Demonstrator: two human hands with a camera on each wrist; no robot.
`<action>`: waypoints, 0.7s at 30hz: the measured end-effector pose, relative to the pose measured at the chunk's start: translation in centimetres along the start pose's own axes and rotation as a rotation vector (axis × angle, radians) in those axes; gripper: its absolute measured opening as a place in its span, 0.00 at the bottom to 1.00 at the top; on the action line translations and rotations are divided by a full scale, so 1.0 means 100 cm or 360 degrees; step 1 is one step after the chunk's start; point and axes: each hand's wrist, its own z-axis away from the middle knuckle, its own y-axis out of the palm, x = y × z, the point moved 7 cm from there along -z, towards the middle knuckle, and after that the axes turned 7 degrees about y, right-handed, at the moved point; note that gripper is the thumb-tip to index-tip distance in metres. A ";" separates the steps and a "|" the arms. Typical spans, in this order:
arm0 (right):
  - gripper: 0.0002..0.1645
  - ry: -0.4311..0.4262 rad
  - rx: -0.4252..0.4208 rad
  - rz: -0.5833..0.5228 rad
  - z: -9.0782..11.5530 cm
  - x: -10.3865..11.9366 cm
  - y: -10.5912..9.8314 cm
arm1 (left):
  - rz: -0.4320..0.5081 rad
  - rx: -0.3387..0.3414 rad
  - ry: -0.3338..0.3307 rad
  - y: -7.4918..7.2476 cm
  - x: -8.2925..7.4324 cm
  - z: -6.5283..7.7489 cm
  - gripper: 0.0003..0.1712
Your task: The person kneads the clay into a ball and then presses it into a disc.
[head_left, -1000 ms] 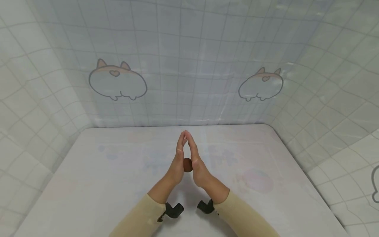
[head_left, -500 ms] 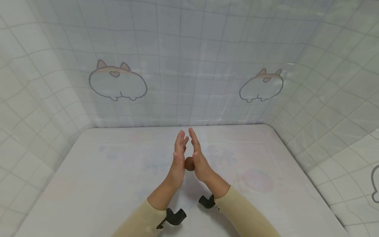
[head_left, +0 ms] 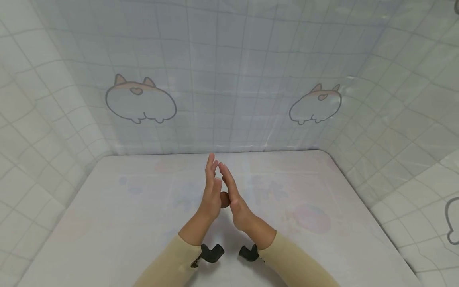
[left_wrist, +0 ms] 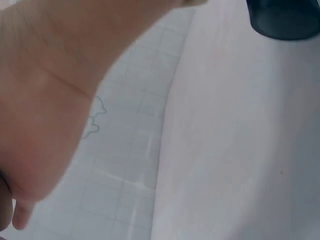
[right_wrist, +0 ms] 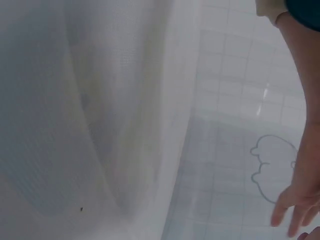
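A small brown ball (head_left: 224, 200) is pressed between two palms, above the white table in the head view. My left hand (head_left: 209, 199) lies along the ball's left side, fingers straight and pointing away from me. Against its right side my right hand (head_left: 240, 209) leans inward, fingers also extended. The fingertips come close to each other, the left ones reaching slightly farther. In the left wrist view a large palm (left_wrist: 40, 130) fills the left side, with a sliver of the ball (left_wrist: 5, 207) at the edge. The right wrist view catches part of a hand (right_wrist: 305, 187) at lower right.
The white table (head_left: 125, 223) has faint pastel prints. Pale grid-patterned curtains (head_left: 233, 79) with cartoon animal drawings stand behind it and on both sides. Dark wrist cameras (head_left: 212, 254) stick out inward from the beige sleeves (head_left: 170, 261).
The palms slide against each other: the left hand has shifted forward, while the right went forward and then back toward me. The brown ball stays between them, moving slightly left.
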 end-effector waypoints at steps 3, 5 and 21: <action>0.55 -0.0047 -0.0052 0.0029 -0.001 0.005 -0.003 | -0.0058 0.0048 -0.0105 0.001 0.011 0.003 0.50; 0.55 -0.0074 -0.0092 0.0030 -0.001 0.006 -0.006 | -0.0096 0.0081 -0.0197 0.001 0.020 0.006 0.48; 0.52 0.0306 -0.0320 0.0078 -0.003 -0.017 -0.030 | 0.0219 0.0387 -0.0259 0.030 0.024 0.027 0.47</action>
